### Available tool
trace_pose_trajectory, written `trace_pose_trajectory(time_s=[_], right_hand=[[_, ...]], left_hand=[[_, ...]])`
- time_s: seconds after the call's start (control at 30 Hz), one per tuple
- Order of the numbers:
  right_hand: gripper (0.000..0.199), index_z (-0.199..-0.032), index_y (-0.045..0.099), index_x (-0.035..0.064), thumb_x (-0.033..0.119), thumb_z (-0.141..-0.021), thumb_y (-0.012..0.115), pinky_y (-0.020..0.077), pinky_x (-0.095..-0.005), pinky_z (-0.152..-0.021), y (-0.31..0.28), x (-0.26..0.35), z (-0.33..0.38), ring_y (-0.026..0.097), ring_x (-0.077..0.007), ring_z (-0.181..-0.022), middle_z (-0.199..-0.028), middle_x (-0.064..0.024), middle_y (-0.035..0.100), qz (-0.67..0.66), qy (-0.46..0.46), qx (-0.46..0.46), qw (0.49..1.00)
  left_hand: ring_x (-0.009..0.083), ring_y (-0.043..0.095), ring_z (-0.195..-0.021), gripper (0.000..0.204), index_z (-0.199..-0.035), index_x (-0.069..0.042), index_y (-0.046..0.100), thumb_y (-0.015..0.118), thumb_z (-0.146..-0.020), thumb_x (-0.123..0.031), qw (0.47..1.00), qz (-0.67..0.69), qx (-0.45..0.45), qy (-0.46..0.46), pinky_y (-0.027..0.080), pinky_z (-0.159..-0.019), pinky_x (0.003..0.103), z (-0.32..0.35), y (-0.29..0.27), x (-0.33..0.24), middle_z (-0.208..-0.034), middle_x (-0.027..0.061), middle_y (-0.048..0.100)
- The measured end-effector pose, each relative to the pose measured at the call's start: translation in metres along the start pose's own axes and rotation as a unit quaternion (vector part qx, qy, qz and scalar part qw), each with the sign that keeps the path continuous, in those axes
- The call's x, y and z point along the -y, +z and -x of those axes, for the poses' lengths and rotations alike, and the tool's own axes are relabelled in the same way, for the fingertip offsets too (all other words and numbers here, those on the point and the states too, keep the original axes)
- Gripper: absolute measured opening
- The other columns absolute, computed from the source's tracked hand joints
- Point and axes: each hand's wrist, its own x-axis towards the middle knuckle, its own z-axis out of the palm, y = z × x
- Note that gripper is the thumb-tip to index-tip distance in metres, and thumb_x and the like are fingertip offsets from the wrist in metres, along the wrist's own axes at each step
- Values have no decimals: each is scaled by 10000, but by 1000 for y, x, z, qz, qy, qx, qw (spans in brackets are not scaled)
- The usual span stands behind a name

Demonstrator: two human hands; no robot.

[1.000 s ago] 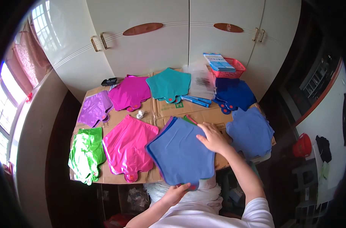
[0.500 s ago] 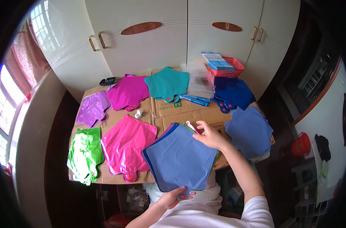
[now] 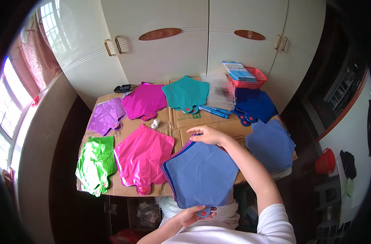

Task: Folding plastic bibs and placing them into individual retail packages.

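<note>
Gripping the blue stack (image 3: 201, 175) by its tab with left hand (image 3: 190, 216), underside hidden, across the near edge of cardboard (image 3: 230, 129), bare beyond; cannot tell whether grasping far corner with right hand (image 3: 207, 135).

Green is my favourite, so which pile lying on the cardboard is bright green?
The shiny lime-green pile at the near left corner, left of the hot-pink pile; even the teal pile is bluer and duller.

A white cabinet (image 3: 169, 53) stands behind, a pink curtain (image 3: 39, 55) left, a red bucket (image 3: 325, 162) right
</note>
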Motion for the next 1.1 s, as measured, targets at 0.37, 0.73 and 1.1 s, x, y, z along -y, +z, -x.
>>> trace_pose_trajectory(time_s=[0.37, 0.73, 1.1], right_hand=[[211, -808, 665, 65, 274, -784, 655, 483, -332, -670, 1, 1, 6, 640, -199, -726, -760, -89, 665, 197, 13, -170, 965], [354, -808, 668, 94, 408, -875, 518, 478, -429, -716, -12, 1, 16, 623, -319, -803, -795, -125, 657, 398, 16, -64, 915], [328, -804, 649, 48, 362, -863, 574, 460, -406, -672, -31, 1, 18, 611, -321, -731, -743, -170, 632, 400, 27, -79, 912]], left_hand=[[243, 567, -977, 377, -1047, -11, 527, 518, -922, -367, 998, -29, 15, 61, 400, -955, 383, -13, -24, 22, -912, 108, 604], [302, 606, -965, 612, -1279, -75, 397, 260, -943, -568, 978, -26, -169, 123, 441, -822, 388, -10, 42, -2, -1162, 115, 560], [315, 587, -1052, 608, -1333, -33, 350, 332, -952, -506, 988, 90, -116, 53, 488, -823, 405, 1, 60, -16, -1222, 159, 545]])
